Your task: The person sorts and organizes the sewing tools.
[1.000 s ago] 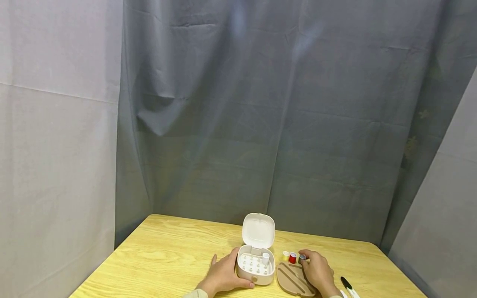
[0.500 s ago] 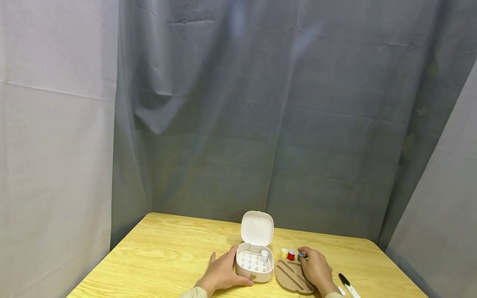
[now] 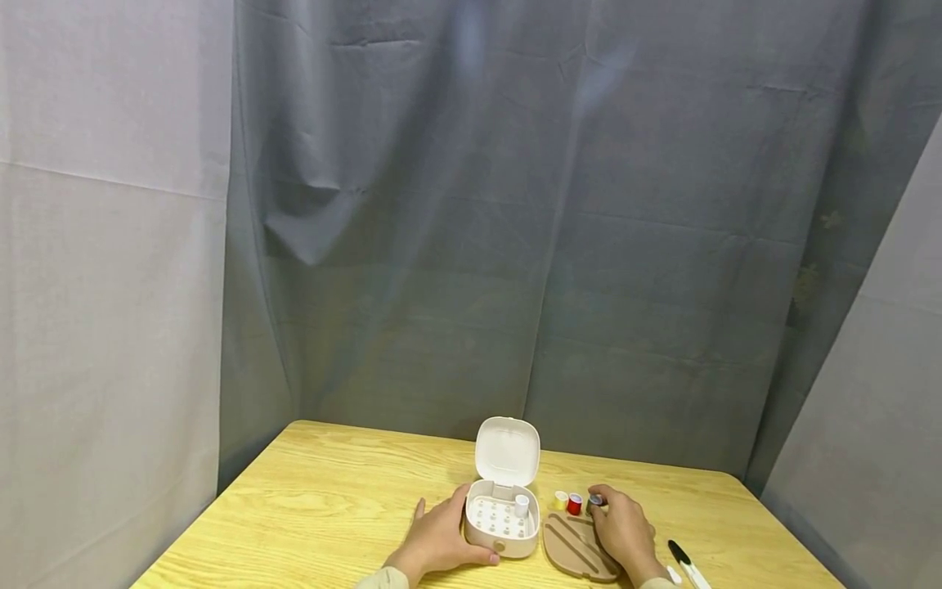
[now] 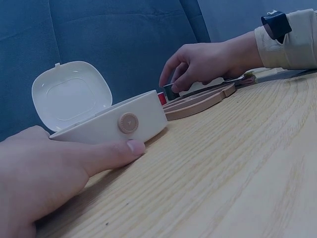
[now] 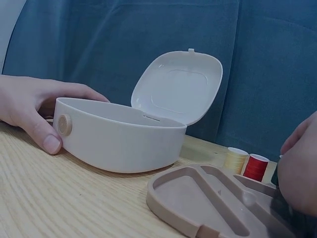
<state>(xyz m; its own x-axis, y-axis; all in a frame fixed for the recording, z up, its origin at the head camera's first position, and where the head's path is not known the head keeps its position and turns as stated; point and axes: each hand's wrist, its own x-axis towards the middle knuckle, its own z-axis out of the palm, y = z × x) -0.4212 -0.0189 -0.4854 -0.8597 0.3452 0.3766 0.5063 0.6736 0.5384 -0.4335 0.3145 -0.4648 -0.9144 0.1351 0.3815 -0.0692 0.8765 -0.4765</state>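
A white sewing box [image 3: 518, 550] with a round beige button stands on the table, its lid [image 3: 508, 451] raised. Rows of small pegs line the inside, and a white thread spool [image 3: 521, 505] stands at the back right. My left hand [image 3: 439, 540] grips the box's left side, thumb around the front near the button. To the right, my right hand [image 3: 624, 533] pinches a dark thread spool [image 4: 171, 92] between thumb and fingers, behind the beige tray. Beside it stand a red spool [image 5: 255, 167] and a yellow spool [image 5: 235, 159].
The beige grooved tray [image 3: 565, 558] lies between the box and my right forearm. Right of that forearm is a slim white tool with a black tip [image 3: 684, 556], and a small white piece [image 3: 673, 575] lies beside it. A grey curtain [image 3: 412, 245] hangs behind the table.
The head view has shifted slightly. Both hands keep their places, the left on the box and the right at the dark spool.
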